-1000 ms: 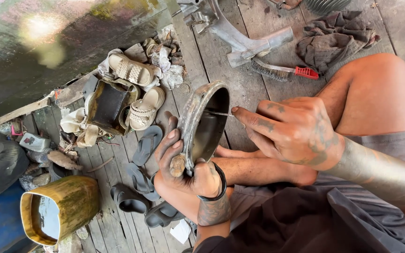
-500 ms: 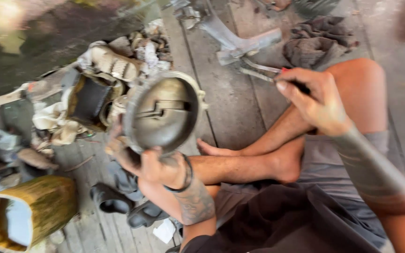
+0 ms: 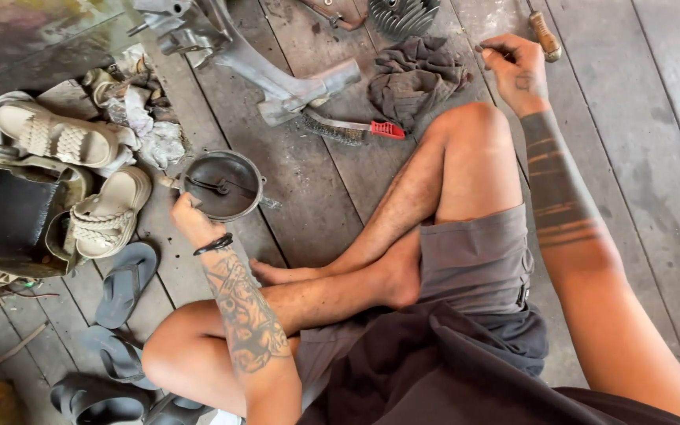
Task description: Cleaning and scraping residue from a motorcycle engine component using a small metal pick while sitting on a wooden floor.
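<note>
Head cam: round metal cover (image 3: 224, 186) sits on the floor, left hand (image 3: 192, 220) fingers curled on its near-left rim. Right hand (image 3: 516, 69), far right, fingers pinched narrow on a thin tool (image 3: 491, 50) beside the wooden-handled screwdriver (image 3: 545, 33).

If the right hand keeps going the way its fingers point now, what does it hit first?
The right hand points up and slightly left along the floor planks. The way looks free to the picture's top edge; the wooden tool handle lies just beside that line.

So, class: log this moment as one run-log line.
left hand: holds round metal housing on floor | right hand: at wooden-handled tool | wire brush: idle
</note>
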